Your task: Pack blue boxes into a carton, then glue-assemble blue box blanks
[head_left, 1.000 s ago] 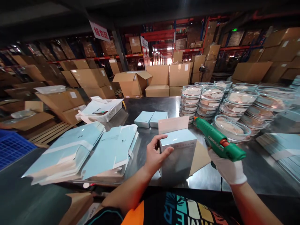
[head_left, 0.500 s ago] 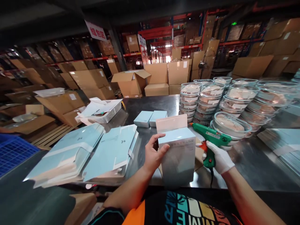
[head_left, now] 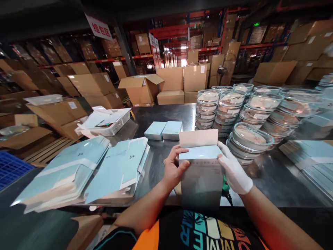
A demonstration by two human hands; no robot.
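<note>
A pale blue carton [head_left: 201, 173] stands upright at the near edge of the steel table [head_left: 166, 114], its top flap raised. My bare left hand [head_left: 173, 169] grips its left upper edge, thumb across the top. My right hand [head_left: 234, 170], in a white glove, presses its fingers against the carton's right side. The green glue gun [head_left: 225, 188] lies on the table behind that hand, mostly hidden.
Flat blue carton blanks [head_left: 117, 166] lie in stacks at the left. Two small blue boxes [head_left: 163, 130] sit mid-table. Stacks of clear lidded round containers [head_left: 234, 107] fill the right. A white basket with papers [head_left: 109, 121] stands far left. Cardboard boxes [head_left: 171, 83] stand behind.
My right hand has put the glue gun down on the table and moved to the carton's right side. The left hand has stayed on the carton.
</note>
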